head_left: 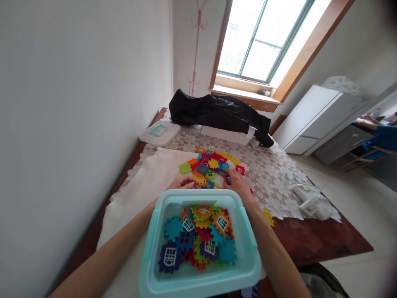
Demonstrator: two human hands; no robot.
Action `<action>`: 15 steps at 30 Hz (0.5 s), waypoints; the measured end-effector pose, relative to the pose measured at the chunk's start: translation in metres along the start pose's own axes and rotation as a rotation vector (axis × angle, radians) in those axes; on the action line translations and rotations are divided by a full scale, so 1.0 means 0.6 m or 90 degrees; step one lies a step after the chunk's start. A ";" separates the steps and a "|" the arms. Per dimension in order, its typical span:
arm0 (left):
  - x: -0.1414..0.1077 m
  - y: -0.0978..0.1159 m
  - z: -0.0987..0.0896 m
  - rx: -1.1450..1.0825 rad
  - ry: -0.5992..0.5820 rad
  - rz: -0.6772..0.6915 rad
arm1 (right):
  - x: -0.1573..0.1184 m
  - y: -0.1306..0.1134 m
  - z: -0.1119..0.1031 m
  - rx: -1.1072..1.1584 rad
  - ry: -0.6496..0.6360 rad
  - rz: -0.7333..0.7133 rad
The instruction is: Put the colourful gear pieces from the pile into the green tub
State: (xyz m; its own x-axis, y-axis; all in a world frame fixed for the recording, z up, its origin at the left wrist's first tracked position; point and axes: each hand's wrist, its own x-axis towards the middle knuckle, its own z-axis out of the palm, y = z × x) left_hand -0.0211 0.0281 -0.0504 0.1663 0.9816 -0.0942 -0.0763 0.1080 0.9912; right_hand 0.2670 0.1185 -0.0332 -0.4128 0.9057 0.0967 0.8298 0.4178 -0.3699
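Colourful toothed plastic building pieces [214, 164] lie in a loose heap on the table beyond the tub. My left hand [182, 182] is at the near left side of the heap, its fingers slightly bent and apart, beside a yellow piece [200, 179]. On the right side of the heap, my right hand [237, 182] has its fingers and thumb around a purple piece [228, 179]. Between my forearms stands a light turquoise tub [149, 265] holding many more such pieces [198, 238], some with white window inserts. Its rim hides part of the heap's near edge.
A white lid [160, 132] with a turquoise handle lies at the back left by the wall. Black sheeting [217, 109] covers a white box [225, 134] behind the heap. A yellow piece [268, 217] lies beside my right forearm. Clear plastic packaging [313, 203] rests at the right edge.
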 end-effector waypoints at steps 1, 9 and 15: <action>-0.001 0.000 0.000 0.000 0.000 -0.001 | 0.000 0.000 -0.001 0.000 -0.004 -0.008; -0.016 0.007 0.000 -0.034 0.002 -0.014 | 0.005 0.004 0.002 0.078 0.069 -0.030; -0.016 0.006 0.002 -0.063 0.007 0.003 | 0.007 -0.001 0.032 0.134 0.093 -0.067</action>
State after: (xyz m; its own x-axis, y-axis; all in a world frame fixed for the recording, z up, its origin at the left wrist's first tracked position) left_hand -0.0216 0.0191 -0.0457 0.1554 0.9836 -0.0914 -0.1738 0.1183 0.9776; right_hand 0.2576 0.1205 -0.0501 -0.4214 0.8653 0.2714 0.6826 0.4996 -0.5333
